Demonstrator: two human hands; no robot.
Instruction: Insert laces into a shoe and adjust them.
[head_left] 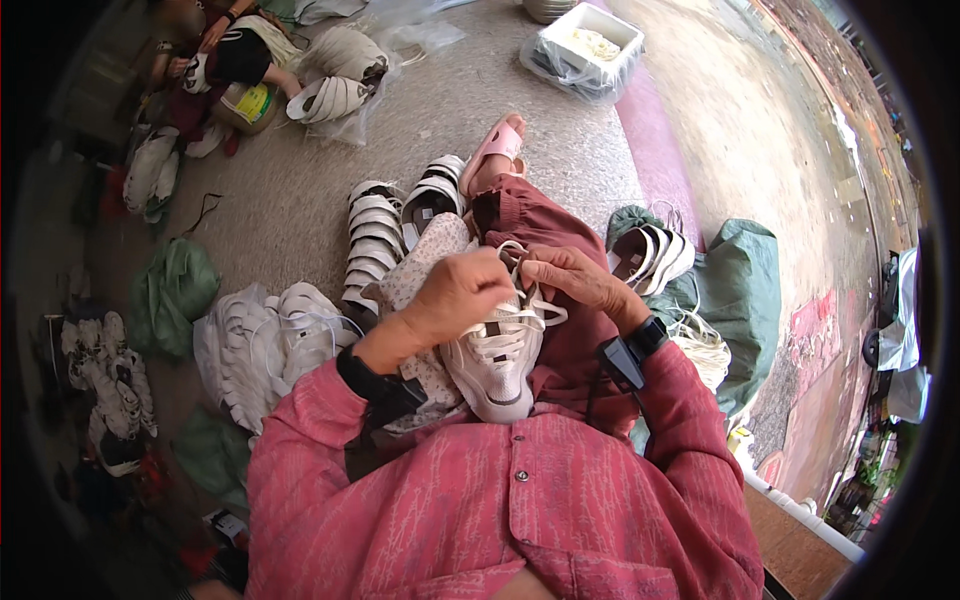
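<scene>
A white sneaker (492, 365) lies in my lap with its toe toward my body. White shoelace (552, 312) crosses its front and loops out beside the collar. My left hand (462, 292) is closed above the sneaker's upper left side; its curled fingers hide whatever they hold. At the collar, my right hand (577, 274) pinches with thumb and forefinger, where a strand of the lace shows. Under the sneaker, a pale patterned cloth (425, 265) covers part of my maroon trousers.
White shoe uppers stand in nested rows (375, 240) ahead and in bags (245, 345) at left. At right, more uppers (650, 255) and a bundle of white laces (703, 345) lie by a green sack (742, 290). A white box (600, 40) stands farther off. Another person (235, 50) works at far left.
</scene>
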